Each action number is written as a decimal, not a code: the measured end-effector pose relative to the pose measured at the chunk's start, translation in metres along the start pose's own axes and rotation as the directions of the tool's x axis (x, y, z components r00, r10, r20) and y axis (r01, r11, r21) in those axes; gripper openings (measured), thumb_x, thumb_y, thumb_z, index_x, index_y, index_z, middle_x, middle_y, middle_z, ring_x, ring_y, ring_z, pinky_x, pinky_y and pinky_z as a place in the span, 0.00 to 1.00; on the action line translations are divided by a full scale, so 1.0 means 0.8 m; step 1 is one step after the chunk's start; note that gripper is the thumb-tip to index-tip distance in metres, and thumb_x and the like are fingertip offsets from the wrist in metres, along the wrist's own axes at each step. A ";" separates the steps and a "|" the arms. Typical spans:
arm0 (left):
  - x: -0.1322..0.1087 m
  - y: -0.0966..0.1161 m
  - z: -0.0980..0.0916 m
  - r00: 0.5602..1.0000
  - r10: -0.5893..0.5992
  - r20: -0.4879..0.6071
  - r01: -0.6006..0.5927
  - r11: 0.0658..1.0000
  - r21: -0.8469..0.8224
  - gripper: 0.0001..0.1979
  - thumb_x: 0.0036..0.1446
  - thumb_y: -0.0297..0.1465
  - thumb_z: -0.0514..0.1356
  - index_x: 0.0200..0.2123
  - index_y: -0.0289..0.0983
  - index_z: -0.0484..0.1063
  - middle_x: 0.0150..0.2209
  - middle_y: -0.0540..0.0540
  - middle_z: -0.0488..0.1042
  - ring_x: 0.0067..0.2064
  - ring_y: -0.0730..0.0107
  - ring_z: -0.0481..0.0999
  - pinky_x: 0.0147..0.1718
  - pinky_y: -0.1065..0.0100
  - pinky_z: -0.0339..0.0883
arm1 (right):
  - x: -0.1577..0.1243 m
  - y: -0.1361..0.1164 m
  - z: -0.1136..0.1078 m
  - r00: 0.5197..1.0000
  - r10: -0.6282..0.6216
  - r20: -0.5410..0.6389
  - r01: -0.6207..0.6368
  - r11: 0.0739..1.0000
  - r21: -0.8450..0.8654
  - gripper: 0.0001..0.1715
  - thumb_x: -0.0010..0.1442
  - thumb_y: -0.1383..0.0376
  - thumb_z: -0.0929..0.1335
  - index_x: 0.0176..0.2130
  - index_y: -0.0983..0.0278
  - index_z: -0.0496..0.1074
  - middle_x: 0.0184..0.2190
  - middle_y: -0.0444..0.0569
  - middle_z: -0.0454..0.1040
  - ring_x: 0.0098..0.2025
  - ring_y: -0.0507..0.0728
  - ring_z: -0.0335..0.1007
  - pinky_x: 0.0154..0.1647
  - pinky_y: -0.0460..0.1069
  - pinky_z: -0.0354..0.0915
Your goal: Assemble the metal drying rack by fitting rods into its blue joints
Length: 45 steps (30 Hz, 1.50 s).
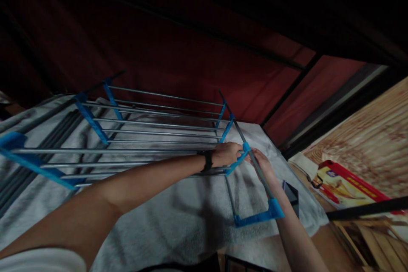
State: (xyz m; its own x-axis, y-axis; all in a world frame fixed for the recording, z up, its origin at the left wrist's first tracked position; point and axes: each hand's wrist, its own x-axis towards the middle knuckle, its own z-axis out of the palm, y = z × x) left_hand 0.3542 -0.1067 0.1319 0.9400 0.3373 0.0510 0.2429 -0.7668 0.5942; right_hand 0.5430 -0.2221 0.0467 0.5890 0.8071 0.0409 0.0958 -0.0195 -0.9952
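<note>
A shoe rack point(165, 126) of grey metal tubes and blue plastic brackets lies on its side on a grey-white fleecy cover. My left hand point(226, 154), with a dark band at the wrist, has its fingers closed at a blue bracket point(236, 163) on the rack's right side. Across from it, my right hand point(264, 165) grips at the same joint, its fingers partly hidden behind the side pole point(260, 174). That pole runs down to another blue bracket point(259, 217) near me, which has no crossbars in it. Further blue brackets point(35, 159) hold the tubes' left ends.
Several loose dark tubes point(35, 159) lie on the cover point(153, 225) at the left. A dark box-like object point(290, 195) sits beside my right forearm. Past the bed's right edge are a red and yellow package point(349, 185) and wooden slats point(376, 242). Dark red curtains point(178, 51) hang behind.
</note>
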 end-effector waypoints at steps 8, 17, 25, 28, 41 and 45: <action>0.001 0.004 0.003 0.999 -0.031 -0.031 0.032 0.998 0.047 0.14 0.67 0.35 0.53 0.46 0.40 0.77 0.49 0.41 0.80 0.52 0.55 0.77 0.48 0.63 0.67 | -0.026 -0.063 0.020 0.999 -0.044 0.030 0.048 0.988 -0.150 0.26 0.57 0.51 0.71 0.49 0.63 0.79 0.45 0.48 0.82 0.47 0.59 0.77 0.55 0.54 0.70; 0.004 0.003 0.001 1.000 -0.020 -0.015 0.021 0.998 0.052 0.13 0.67 0.34 0.54 0.40 0.36 0.77 0.43 0.41 0.80 0.47 0.58 0.78 0.42 0.66 0.67 | -0.033 -0.062 0.025 0.990 -0.114 0.081 0.131 0.964 -0.233 0.29 0.62 0.46 0.67 0.53 0.62 0.79 0.51 0.50 0.81 0.53 0.61 0.77 0.60 0.58 0.70; 0.007 -0.002 0.008 0.998 -0.024 -0.054 0.027 0.998 0.055 0.13 0.67 0.34 0.55 0.41 0.36 0.78 0.43 0.42 0.80 0.47 0.60 0.78 0.42 0.68 0.67 | -0.035 -0.064 0.027 0.988 -0.113 0.106 0.139 0.950 -0.281 0.29 0.64 0.47 0.65 0.55 0.61 0.78 0.55 0.50 0.79 0.58 0.63 0.74 0.64 0.60 0.67; 0.009 -0.003 0.008 0.998 -0.016 -0.052 0.019 0.998 0.053 0.13 0.67 0.34 0.55 0.40 0.36 0.78 0.42 0.42 0.80 0.46 0.61 0.78 0.41 0.68 0.67 | -0.034 -0.062 0.026 0.988 -0.116 0.101 0.141 0.947 -0.289 0.28 0.64 0.48 0.65 0.55 0.60 0.77 0.56 0.49 0.78 0.59 0.63 0.73 0.65 0.60 0.67; 0.017 -0.007 0.009 0.999 0.010 -0.038 -0.009 1.000 0.023 0.14 0.67 0.33 0.56 0.38 0.32 0.80 0.36 0.42 0.80 0.38 0.66 0.76 0.36 0.70 0.63 | -0.033 -0.062 0.025 0.987 -0.112 0.115 0.141 0.947 -0.288 0.29 0.65 0.48 0.64 0.57 0.61 0.76 0.54 0.50 0.79 0.55 0.62 0.76 0.63 0.59 0.68; 0.019 -0.008 0.006 1.000 0.023 -0.004 -0.023 1.000 -0.001 0.13 0.67 0.33 0.56 0.37 0.33 0.80 0.31 0.45 0.79 0.34 0.67 0.75 0.35 0.71 0.64 | -0.032 -0.059 0.023 0.987 -0.111 0.113 0.140 0.946 -0.294 0.30 0.65 0.49 0.64 0.58 0.61 0.75 0.54 0.50 0.79 0.55 0.61 0.76 0.63 0.60 0.68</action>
State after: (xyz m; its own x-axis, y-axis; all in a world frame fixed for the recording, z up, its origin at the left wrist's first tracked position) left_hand 0.3683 -0.0996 0.1248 0.9444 0.3218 0.0681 0.2209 -0.7737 0.5938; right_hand 0.5085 -0.2307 0.0913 0.4799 0.8660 0.1403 0.4088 -0.0793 -0.9092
